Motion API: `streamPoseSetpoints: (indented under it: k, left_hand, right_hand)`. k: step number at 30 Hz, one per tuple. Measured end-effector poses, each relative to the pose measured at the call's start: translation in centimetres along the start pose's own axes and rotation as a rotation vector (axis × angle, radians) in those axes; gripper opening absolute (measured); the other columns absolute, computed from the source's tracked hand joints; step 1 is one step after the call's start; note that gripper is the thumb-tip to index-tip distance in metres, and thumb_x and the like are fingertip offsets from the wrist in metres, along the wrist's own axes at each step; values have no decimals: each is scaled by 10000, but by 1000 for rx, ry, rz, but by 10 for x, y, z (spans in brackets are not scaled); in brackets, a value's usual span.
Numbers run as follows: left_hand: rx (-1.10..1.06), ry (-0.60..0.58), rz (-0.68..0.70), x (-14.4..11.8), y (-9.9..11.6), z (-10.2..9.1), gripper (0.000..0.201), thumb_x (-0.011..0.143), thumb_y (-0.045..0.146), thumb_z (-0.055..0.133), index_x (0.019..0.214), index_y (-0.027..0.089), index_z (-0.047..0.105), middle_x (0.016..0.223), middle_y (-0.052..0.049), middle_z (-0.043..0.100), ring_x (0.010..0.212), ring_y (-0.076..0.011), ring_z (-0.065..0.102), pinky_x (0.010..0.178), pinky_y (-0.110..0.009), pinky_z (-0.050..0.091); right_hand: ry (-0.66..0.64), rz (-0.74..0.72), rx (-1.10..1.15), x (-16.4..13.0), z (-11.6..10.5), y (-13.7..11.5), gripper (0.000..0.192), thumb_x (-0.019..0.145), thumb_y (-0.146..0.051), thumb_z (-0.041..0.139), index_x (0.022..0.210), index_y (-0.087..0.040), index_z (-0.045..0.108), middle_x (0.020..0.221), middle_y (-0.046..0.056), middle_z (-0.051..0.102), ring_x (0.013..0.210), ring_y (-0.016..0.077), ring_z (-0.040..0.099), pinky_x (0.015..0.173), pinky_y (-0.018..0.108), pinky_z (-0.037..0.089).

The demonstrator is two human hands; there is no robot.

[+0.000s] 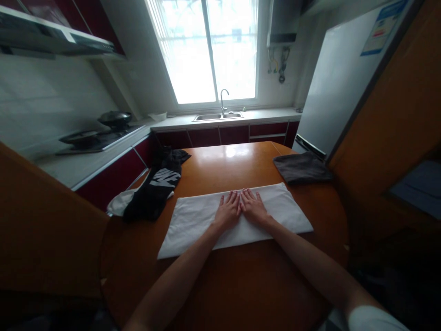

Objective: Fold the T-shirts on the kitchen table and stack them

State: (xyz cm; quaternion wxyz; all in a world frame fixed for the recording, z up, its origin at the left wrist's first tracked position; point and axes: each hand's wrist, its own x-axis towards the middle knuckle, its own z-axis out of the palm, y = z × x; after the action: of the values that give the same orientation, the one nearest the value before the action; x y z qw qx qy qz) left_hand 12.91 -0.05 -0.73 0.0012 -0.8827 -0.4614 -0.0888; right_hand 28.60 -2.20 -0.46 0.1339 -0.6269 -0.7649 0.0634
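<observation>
A white cloth (193,220), folded into a long flat rectangle, lies across the middle of the wooden table (241,285). My left hand (228,211) rests palm down near the cloth's centre, fingers spread. Beside it, my right hand (254,208) also presses flat on the fabric, and the two hands nearly meet at the thumbs. Neither hand grips anything. What kind of garment or linen the white cloth is, I cannot tell.
At the table's left edge lie black clothes with white lettering (155,188), over a white cloth (120,202). A folded dark grey cloth (303,168) sits at the far right. Beyond stand a counter with a sink (208,117), a stove with pans (115,118) and a fridge (341,82).
</observation>
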Motion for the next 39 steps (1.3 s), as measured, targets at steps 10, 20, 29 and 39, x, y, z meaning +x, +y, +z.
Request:
streamPoseSetpoints:
  k: [10,20,29,39]
  left_hand:
    - [-7,-86,-31,5,-2,-6,569,1018,323,321,1572,193,338,1649,-73,263,1538,-247,204,1233,-518,195]
    - [-16,-107,-31,8,-2,-10,579,1014,305,307,1573,158,327,1655,-94,238,1538,-260,199,1234,-525,175]
    - [-17,-90,-27,8,-4,-6,576,1011,308,312,1572,181,333,1655,-87,251,1536,-261,209,1230,-523,188]
    - [-54,-77,-36,4,-2,-4,574,1013,335,340,1570,199,337,1650,-77,268,1534,-256,218,1232,-532,189]
  right_hand:
    - [18,113,6,0,-9,4,637,1047,-451,222,1575,-105,308,1654,145,215,1548,237,137,1230,513,62]
    - [113,557,10,-1,-27,78,781,1035,-551,180,1579,7,216,1659,200,145,1551,269,106,1235,468,48]
    - [215,388,-28,0,-33,52,640,1028,-347,245,1582,-26,234,1671,168,134,1555,232,85,1238,457,27]
    - [-14,1,-7,0,-4,3,610,1009,-323,287,1572,-91,309,1651,117,235,1543,206,164,1238,475,88]
